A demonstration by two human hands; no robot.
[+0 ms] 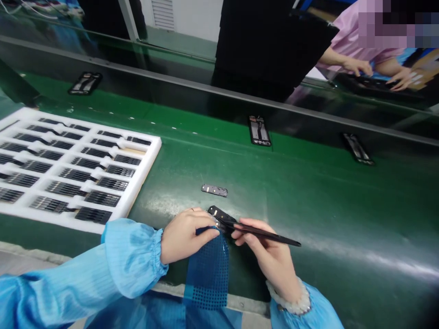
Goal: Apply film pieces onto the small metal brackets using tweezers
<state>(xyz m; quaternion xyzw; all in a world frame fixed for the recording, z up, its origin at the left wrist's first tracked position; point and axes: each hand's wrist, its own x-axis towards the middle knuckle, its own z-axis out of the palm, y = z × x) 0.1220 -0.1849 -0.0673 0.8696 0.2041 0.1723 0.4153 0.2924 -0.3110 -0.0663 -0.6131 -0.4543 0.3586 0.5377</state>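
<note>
Head view: the left hand [187, 235] is reaching palm-down over a small black part [221, 214], its fingers bending at the part's near side. Whether those fingers are pinching the part or only bracing it, I cannot tell. The right hand [270, 256] is gripping black tweezers [274, 236] between thumb and fingers, the tips pointing toward the left hand. The part is lying between the two hands, just ahead of the left thumb. Whether the tips are touching it, or standing apart from each other, I cannot tell.

A blue dotted sheet [207, 269] is hanging from beneath the left hand toward the wearer, crossing the near edge of the green bench [308, 196].

Judged step: close tweezer work on the part appears to be in progress, with the left hand probably steadying. The next move would be calling for a firm left hold, slow control of the tips and care not to drag the sheet.

A similar loose part [214, 190] is lying just beyond the hands. Left of the left hand, a white tray [156, 144] is bearing rows of dark strips [98, 214]. Farther beyond the hands, a phone-like frame [259, 130] is resting on the bench. Well apart, beyond the right hand, a co-worker in a pink sleeve [346, 29] is handling something dark.
</note>
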